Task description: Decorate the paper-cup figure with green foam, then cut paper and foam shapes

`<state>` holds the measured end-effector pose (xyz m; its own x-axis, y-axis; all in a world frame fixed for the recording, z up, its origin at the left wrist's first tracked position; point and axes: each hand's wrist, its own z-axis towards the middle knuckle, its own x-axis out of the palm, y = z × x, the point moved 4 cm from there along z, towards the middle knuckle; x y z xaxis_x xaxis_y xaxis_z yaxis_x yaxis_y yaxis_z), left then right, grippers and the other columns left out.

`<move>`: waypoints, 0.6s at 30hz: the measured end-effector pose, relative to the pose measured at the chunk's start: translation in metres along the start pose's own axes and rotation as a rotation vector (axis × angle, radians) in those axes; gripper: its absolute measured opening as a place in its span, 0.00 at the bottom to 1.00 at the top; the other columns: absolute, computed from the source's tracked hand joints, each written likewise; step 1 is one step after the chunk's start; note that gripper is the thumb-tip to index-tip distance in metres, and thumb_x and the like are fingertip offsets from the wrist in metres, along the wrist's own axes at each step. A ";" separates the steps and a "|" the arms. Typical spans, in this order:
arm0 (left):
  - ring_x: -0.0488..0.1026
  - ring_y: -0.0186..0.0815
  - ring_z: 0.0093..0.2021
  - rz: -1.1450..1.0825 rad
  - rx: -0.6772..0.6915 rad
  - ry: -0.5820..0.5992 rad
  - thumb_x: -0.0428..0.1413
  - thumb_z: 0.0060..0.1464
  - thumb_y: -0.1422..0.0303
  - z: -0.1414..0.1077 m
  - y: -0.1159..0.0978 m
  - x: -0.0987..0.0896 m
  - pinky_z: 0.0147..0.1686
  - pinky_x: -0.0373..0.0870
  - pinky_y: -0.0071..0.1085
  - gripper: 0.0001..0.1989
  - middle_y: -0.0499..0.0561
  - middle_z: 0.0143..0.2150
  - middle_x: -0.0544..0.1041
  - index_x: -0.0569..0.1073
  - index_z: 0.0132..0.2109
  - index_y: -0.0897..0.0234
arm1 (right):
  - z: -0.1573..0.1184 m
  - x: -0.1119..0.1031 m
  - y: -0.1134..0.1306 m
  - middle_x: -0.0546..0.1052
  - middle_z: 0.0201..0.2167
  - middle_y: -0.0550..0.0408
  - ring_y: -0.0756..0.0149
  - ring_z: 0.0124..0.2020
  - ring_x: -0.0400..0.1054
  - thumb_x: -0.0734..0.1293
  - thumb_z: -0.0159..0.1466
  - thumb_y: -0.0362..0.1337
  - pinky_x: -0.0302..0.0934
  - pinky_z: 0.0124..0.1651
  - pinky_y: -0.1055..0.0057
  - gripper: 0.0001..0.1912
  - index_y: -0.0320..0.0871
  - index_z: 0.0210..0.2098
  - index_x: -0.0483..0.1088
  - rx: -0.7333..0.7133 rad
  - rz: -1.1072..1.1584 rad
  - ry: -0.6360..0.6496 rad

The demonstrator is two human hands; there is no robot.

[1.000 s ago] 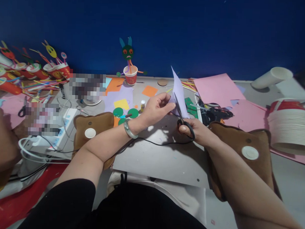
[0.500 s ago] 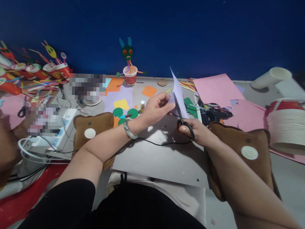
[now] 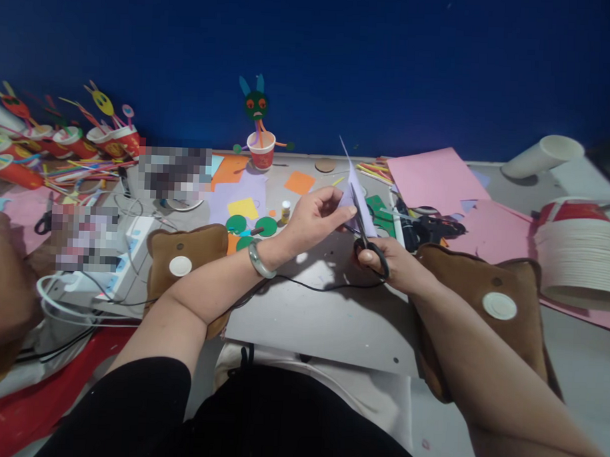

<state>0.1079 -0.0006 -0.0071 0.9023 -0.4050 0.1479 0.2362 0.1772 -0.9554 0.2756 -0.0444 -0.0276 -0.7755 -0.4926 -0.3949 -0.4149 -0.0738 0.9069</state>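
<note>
Got some lilac paper up over the worktop, roughly my 12 o'clock, pinched in my left fingers. My right fingers are wrapped round the black scissors, blades at the sheet. From the paper: green circles at 9 o'clock, red cup at 10, pink sheets at 2.

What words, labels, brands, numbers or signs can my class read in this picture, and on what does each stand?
Readable text: none that I can make out.
Red paper cup below the green face: yellowish marking, too small and blurred to read.
Small white-capped tube: yellow label, too small to read.
Scissors and purple paper: no lettering visible.
</note>
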 end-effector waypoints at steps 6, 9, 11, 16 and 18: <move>0.71 0.27 0.28 -0.015 0.009 -0.016 0.67 0.51 0.43 0.001 0.000 0.001 0.32 0.78 0.28 0.28 0.43 0.28 0.71 0.68 0.33 0.63 | 0.000 0.002 0.000 0.62 0.19 0.58 0.71 0.23 0.54 0.64 0.53 0.80 0.48 0.27 0.69 0.42 0.44 0.20 0.60 0.002 -0.001 -0.010; 0.72 0.27 0.27 0.005 0.003 -0.031 0.67 0.52 0.45 0.001 0.000 -0.001 0.30 0.75 0.27 0.27 0.43 0.27 0.72 0.68 0.33 0.63 | 0.000 0.004 -0.002 0.62 0.18 0.59 0.72 0.21 0.53 0.65 0.53 0.80 0.47 0.25 0.69 0.42 0.45 0.21 0.59 0.011 0.026 0.028; 0.72 0.27 0.27 0.031 -0.005 -0.042 0.67 0.53 0.47 0.002 0.001 -0.003 0.30 0.73 0.26 0.25 0.44 0.27 0.72 0.68 0.33 0.62 | -0.001 0.004 -0.003 0.63 0.18 0.60 0.72 0.20 0.55 0.66 0.54 0.78 0.47 0.25 0.70 0.40 0.45 0.22 0.60 0.017 0.042 0.072; 0.70 0.27 0.26 0.084 0.017 -0.088 0.66 0.56 0.53 0.004 0.002 -0.010 0.29 0.68 0.26 0.20 0.44 0.25 0.71 0.68 0.31 0.62 | -0.003 0.001 -0.003 0.65 0.17 0.60 0.71 0.19 0.57 0.67 0.55 0.77 0.50 0.24 0.70 0.39 0.45 0.23 0.60 0.029 0.035 0.133; 0.68 0.27 0.26 0.095 0.032 -0.098 0.65 0.58 0.57 0.005 0.002 -0.012 0.28 0.67 0.26 0.18 0.43 0.25 0.70 0.68 0.31 0.62 | -0.005 0.000 -0.001 0.66 0.16 0.60 0.71 0.19 0.59 0.67 0.55 0.77 0.52 0.23 0.71 0.39 0.45 0.23 0.61 0.039 0.040 0.151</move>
<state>0.0990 0.0093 -0.0094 0.9516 -0.2960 0.0828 0.1580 0.2398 -0.9579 0.2782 -0.0484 -0.0283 -0.7128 -0.6194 -0.3291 -0.4055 -0.0189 0.9139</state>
